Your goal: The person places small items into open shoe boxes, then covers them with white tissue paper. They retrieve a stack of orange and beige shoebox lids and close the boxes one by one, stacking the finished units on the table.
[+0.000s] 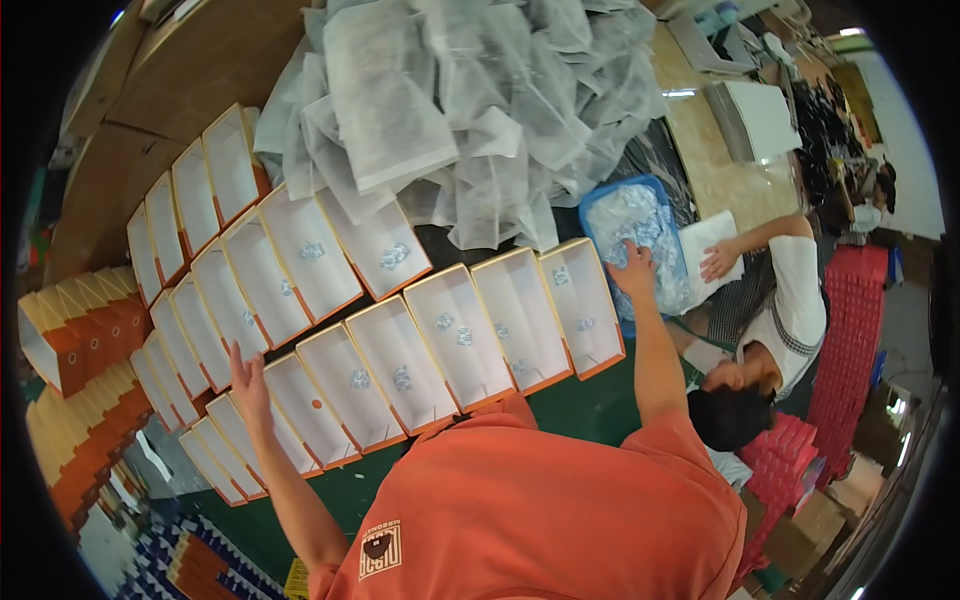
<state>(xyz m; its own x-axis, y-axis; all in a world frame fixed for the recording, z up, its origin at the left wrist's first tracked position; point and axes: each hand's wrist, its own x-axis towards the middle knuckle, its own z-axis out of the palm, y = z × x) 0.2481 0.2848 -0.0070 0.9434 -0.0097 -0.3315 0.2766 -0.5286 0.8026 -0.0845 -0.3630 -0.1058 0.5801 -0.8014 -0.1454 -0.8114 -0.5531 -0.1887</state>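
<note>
My right hand (632, 270) reaches into a blue plastic basket (588, 212) at the right, its fingers apart against a heap of small clear-and-blue sachets (640, 222). Whether a sachet lies under the fingertips cannot be seen. At the left, my left hand (248, 378) is open, fingers stretched, beside the orange ends of the open shoeboxes. These white-lined boxes (460, 340) stand in slanting rows. Several hold a few loose sachets, like the box (572, 305) nearest the basket; others further left show no sachets.
A large pile of whitish translucent bags (390, 100) covers the far side. Stacked orange boxes (75, 340) stand at left, red boxes (845, 340) at right. A co-worker (790, 310) leans in at right, a hand on white sheets (712, 235) beside the basket.
</note>
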